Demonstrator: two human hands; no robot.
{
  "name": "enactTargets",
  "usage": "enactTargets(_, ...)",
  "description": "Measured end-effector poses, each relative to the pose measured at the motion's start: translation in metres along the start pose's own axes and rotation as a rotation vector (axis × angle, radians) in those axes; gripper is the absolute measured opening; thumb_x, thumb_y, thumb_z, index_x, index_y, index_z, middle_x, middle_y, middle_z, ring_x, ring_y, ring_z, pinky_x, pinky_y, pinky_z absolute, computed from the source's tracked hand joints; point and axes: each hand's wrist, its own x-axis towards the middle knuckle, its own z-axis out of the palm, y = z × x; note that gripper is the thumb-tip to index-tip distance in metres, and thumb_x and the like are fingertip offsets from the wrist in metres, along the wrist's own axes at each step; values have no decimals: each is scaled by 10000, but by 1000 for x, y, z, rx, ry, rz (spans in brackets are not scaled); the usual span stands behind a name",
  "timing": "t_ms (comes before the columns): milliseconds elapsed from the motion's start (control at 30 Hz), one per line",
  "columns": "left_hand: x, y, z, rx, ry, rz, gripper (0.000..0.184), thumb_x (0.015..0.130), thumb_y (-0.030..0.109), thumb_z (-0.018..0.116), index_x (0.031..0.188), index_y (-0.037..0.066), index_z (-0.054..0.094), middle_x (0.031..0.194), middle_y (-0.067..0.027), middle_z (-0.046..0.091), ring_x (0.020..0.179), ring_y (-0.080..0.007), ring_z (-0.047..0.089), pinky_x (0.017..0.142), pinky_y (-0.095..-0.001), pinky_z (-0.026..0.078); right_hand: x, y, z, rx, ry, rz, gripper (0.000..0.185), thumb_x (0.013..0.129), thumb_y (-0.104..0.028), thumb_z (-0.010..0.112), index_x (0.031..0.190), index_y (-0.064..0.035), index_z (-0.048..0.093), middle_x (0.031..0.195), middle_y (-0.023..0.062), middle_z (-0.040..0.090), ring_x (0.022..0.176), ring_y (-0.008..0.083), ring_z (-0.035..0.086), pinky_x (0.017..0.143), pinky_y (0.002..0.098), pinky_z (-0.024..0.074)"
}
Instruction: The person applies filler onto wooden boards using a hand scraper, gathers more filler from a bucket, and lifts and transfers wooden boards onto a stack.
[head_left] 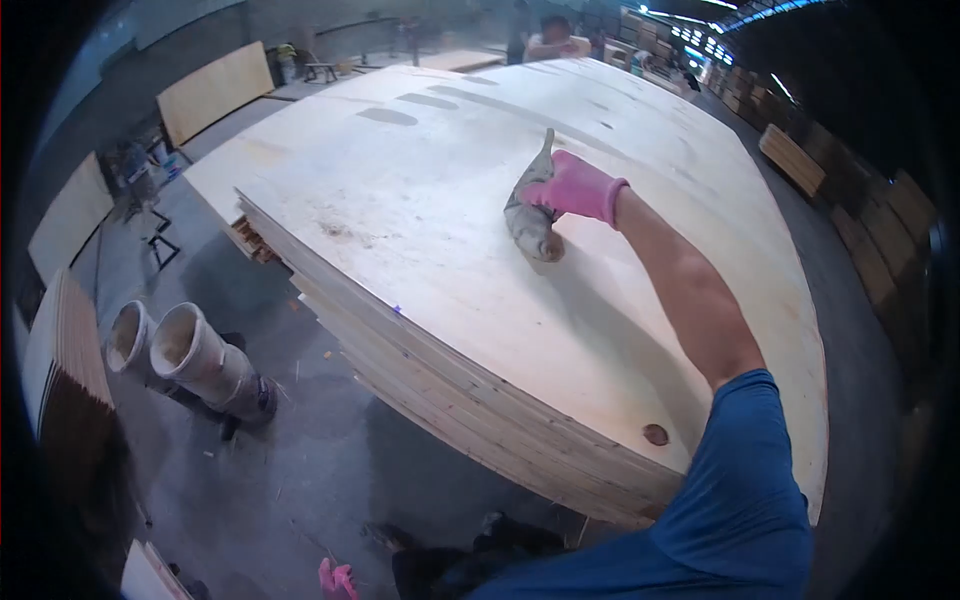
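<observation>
My right hand (580, 190), in a pink glove, is closed around a crumpled grey rag-like bundle (530, 215). A thin tail of the bundle sticks up past the fingers, and its rounded lower end is close to the top plywood sheet (420, 240). I cannot tell what, if anything, is inside it. At the bottom edge, beside the stack and low near the floor, my left hand (337, 580) shows only in part, also gloved in pink. Its fingers look apart, with nothing visible in them. Greyish patches (388, 117) and a dark round knot (655, 434) mark the sheet.
Two pale buckets (180, 340) stand left of the stack, with more sheets (65, 350) beyond them. Sheets (215, 90) lean at the back left. Another person (557, 42) is at the far end. Stacked boards (880, 240) line the right side.
</observation>
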Motion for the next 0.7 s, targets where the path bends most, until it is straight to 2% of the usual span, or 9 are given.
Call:
enactTargets(133,86,-70,7,-44,-141,35,284,981,190,472,1071,-4,659,1145,-251,624,1146,-389,553,985,-476,440,-43,-10,5,-178,-101,-78,492,801,-398,741,977,59,695,904,191,710,864,269,691,771,338,547)
enactTargets(233,205,-80,-10,-101,-300,-6,326,991,229,487,1176,-1,625,1113,-207,642,1030,-310,608,908,-417,480,-112,-32,6,-410,-12,-583,360,857,-313,703,988,21,724,905,140,726,836,215,697,736,314,546)
enactTargets(267,241,-76,-19,-125,-371,-48,350,996,243,492,1219,0,609,1104,-189,647,990,-280,622,882,-394,490,-136,-45,3,-215,-73,-297,336,876,-281,685,1007,27,720,913,126,727,830,195,693,729,307,545)
enactTargets(333,321,-97,-10,-581,-364,-162,404,968,222,526,1306,0,527,902,-76,607,777,-162,556,704,-303,457,-177,-71,-10,189,-147,257,292,916,-216,650,1046,38,711,927,97,729,817,157,686,714,291,544)
enactTargets(367,354,-89,-5,-810,-364,-238,452,953,211,543,1349,0,485,802,-19,587,670,-103,522,615,-258,440,-189,-73,-17,314,39,326,285,917,-207,653,1046,41,709,928,80,726,814,150,682,716,288,545)
enactTargets(467,440,-37,-53,-382,-594,111,452,1004,285,500,1362,8,506,1121,-142,647,923,-214,619,841,-334,491,-238,-79,-23,648,695,537,283,916,-174,654,1068,63,687,940,54,713,797,147,672,726,273,551)
enactTargets(533,482,-34,-51,-365,-702,107,459,1019,249,459,1418,23,437,1154,-121,642,964,-208,604,850,-334,486,-284,-45,-34,897,885,590,317,889,-184,674,1079,70,673,966,87,713,806,151,676,726,269,554)
enactTargets(633,519,-55,-33,-383,-745,229,421,1018,187,436,1407,25,439,1166,-104,641,1008,-185,589,849,-312,473,-304,-57,-29,238,708,1087,345,859,-208,698,1064,69,675,934,91,710,812,133,666,689,264,539)
enactTargets(700,537,-92,-13,-408,-838,152,419,1006,153,449,1407,33,446,1186,-97,632,1005,-182,588,844,-296,465,-288,-56,-27,94,715,1163,344,829,-219,722,1035,56,692,903,81,711,806,113,656,669,255,524)
